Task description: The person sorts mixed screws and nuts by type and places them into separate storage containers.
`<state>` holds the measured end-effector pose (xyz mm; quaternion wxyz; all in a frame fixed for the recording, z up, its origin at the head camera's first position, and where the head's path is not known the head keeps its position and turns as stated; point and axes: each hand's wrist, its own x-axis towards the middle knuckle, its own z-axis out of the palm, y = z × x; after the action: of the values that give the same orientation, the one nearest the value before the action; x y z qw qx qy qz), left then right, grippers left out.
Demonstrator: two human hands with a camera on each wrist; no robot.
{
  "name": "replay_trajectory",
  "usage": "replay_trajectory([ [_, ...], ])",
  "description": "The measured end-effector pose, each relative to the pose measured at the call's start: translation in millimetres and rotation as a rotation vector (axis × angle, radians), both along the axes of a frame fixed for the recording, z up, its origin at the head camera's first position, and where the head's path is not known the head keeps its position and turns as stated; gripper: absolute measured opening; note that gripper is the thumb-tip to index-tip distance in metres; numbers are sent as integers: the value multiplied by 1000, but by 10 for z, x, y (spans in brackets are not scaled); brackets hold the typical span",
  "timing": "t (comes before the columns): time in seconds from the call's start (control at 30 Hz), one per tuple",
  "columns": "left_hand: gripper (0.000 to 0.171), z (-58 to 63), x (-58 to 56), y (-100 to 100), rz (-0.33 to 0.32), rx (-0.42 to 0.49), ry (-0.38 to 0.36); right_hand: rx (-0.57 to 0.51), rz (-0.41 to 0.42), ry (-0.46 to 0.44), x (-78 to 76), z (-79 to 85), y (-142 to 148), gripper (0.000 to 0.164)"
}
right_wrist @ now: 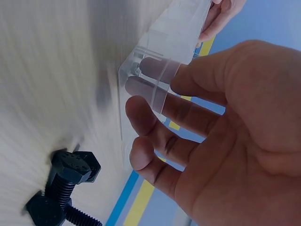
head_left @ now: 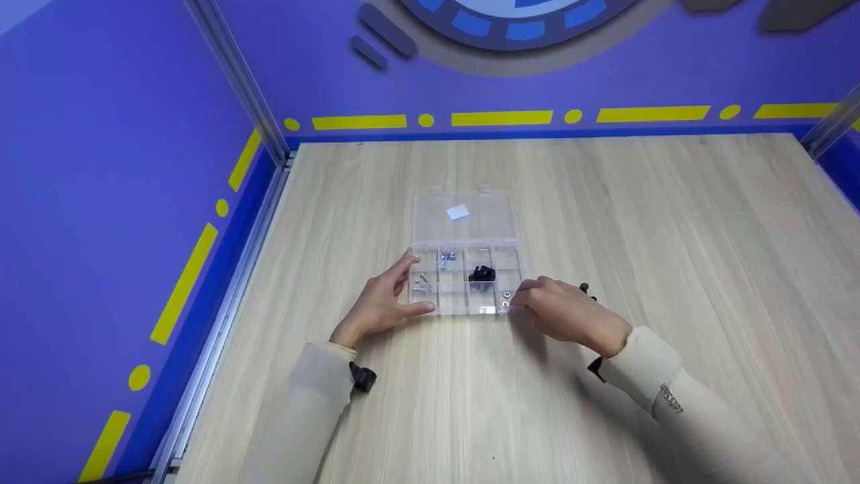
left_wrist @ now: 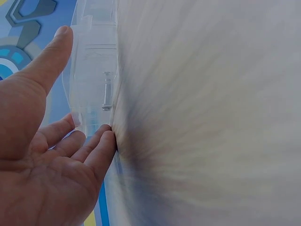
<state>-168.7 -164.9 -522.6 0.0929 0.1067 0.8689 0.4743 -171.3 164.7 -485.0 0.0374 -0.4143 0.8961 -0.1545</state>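
A clear plastic compartment box (head_left: 457, 313) lies on the table with its lid (head_left: 430, 225) swung back. My left hand (head_left: 383, 302) touches its left end, thumb near the front corner and fingers along the side and lower edge. The right hand (head_left: 561, 312) has fingertips inside the front right compartment, beside small metal nuts (head_left: 506, 296); in the right wrist view the fingers show through the clear wall. Other compartments hold silver screws (head_left: 423, 282), small bluish metal pieces (head_left: 448, 256) and a cluster of black parts (head_left: 482, 274).
Black hex bolts (right_wrist: 70, 167) and a black nut (right_wrist: 89, 165) lie on the table to the right of the right hand. A white label (head_left: 457, 212) is on the lid. Blue panels (head_left: 121, 168) with metal profiles (head_left: 245, 81) border the table (head_left: 672, 235).
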Motion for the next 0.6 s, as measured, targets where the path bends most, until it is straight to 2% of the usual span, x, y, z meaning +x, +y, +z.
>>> replay_trajectory([
  [0.4,87,1,0,-7,4,-22,15,-10,21,-12,-9,-5,14,17],
  [0.6,86,3,4,-13,9,-30,7,-94,10,14,-69,54,109,29],
])
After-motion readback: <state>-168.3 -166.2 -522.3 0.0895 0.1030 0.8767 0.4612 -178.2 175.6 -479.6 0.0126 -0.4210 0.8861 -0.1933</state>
